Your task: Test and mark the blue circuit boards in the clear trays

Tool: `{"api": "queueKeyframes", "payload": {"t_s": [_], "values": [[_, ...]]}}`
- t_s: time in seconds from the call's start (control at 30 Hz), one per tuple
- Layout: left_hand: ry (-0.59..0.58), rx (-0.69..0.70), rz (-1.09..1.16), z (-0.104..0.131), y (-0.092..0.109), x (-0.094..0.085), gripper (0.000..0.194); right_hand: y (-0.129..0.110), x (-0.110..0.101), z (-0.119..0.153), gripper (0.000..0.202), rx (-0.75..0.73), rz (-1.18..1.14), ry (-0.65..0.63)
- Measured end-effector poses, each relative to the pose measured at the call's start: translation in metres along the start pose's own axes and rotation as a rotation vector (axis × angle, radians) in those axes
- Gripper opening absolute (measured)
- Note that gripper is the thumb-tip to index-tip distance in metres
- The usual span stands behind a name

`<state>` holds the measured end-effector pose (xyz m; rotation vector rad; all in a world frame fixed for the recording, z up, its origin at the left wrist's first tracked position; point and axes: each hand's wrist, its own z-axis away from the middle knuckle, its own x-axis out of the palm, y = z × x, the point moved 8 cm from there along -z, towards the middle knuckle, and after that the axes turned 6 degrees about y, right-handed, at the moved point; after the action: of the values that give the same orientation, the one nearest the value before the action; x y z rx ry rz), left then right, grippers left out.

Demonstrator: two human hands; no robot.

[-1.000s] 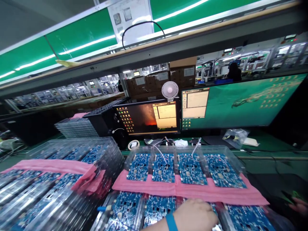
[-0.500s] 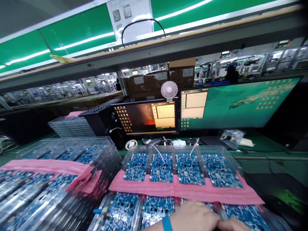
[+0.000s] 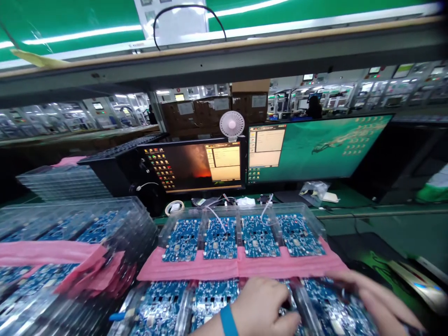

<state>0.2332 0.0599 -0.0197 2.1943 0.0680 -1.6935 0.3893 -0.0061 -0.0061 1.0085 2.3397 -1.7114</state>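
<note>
My left hand point(image 3: 262, 305), with a blue wristband point(image 3: 229, 321), is over the third circuit board of the front row, its fingers curled. Something dark shows by its fingertips; I cannot make out what. My right hand point(image 3: 381, 301) is blurred, fingers stretched out and apart over the right-hand front circuit board point(image 3: 332, 303). The boards are blue and lie in compartments of a clear plastic tray point(image 3: 191, 303). A pink foam strip point(image 3: 241, 269) runs across the tray, between the front row and the back circuit boards point(image 3: 220, 238). White cables point(image 3: 217, 218) reach onto the back row.
To the left stand stacked clear trays point(image 3: 140, 233) of boards with pink foam strips. Behind are two monitors point(image 3: 191, 165), a small white fan point(image 3: 232, 125) and a tape roll point(image 3: 174, 207). A metal shelf beam point(image 3: 210, 65) crosses overhead. A dark mat with lit gear lies right.
My right hand has moved away from my left, rightwards over the right-hand board. My left hand has shifted slightly left in the picture. The camera view has turned right.
</note>
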Motion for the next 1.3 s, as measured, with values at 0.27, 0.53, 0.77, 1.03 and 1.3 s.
{"api": "queueKeyframes", "payload": {"t_s": [0.27, 0.53, 0.77, 1.03, 1.3], "values": [[-0.020, -0.097, 0.186, -0.001, -0.002, -0.015, 0.011, 0.079, -0.014, -0.068, 0.029, 0.418, 0.128, 0.128], [-0.082, -0.173, 0.225, -0.005, -0.006, -0.008, 0.014, 0.103, 0.012, -0.061, 0.027, 0.433, 0.128, -0.023], [-0.115, -0.163, 0.265, -0.007, -0.004, -0.008, 0.014, 0.105, 0.019, -0.063, 0.028, 0.381, 0.123, -0.103], [-0.077, -0.179, 0.296, -0.007, -0.006, -0.010, 0.015, 0.094, -0.005, -0.062, 0.028, 0.473, 0.129, 0.073], [0.156, -0.412, 0.503, 0.000, -0.029, -0.018, 0.018, 0.031, -0.004, -0.021, 0.030, 0.498, -0.300, 0.234]]}}
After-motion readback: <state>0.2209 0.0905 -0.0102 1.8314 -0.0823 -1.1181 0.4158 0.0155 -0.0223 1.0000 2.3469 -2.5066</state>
